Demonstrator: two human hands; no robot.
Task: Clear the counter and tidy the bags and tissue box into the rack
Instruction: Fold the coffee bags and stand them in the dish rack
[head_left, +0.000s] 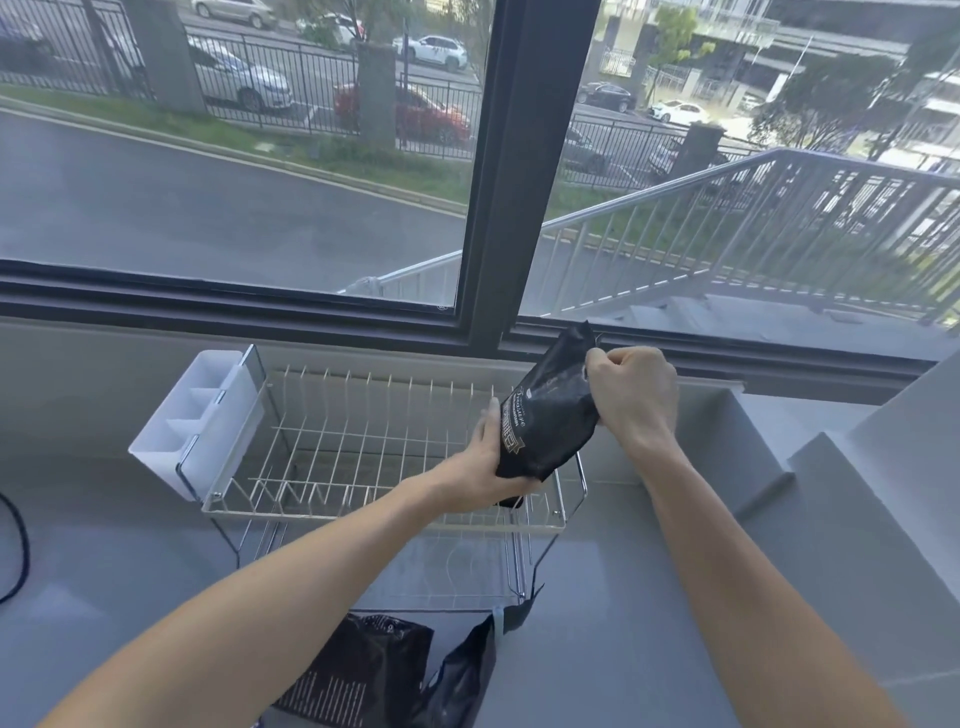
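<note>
The rack (384, 457) on the grey surface (649, 597) holds nothing yet, and no tissue box can be seen. One black bag (545, 415) is held tilted over the rack's right end, gripped low by the left hand (493, 467) and pinched near its top by the right hand (634, 395). Two more bags (384, 670) are left on the surface near the front, so most of the task is judged still undone.

left hand (480, 457): gripping from below | right hand (631, 397): fist pinching | both forearms outstretched
</note>
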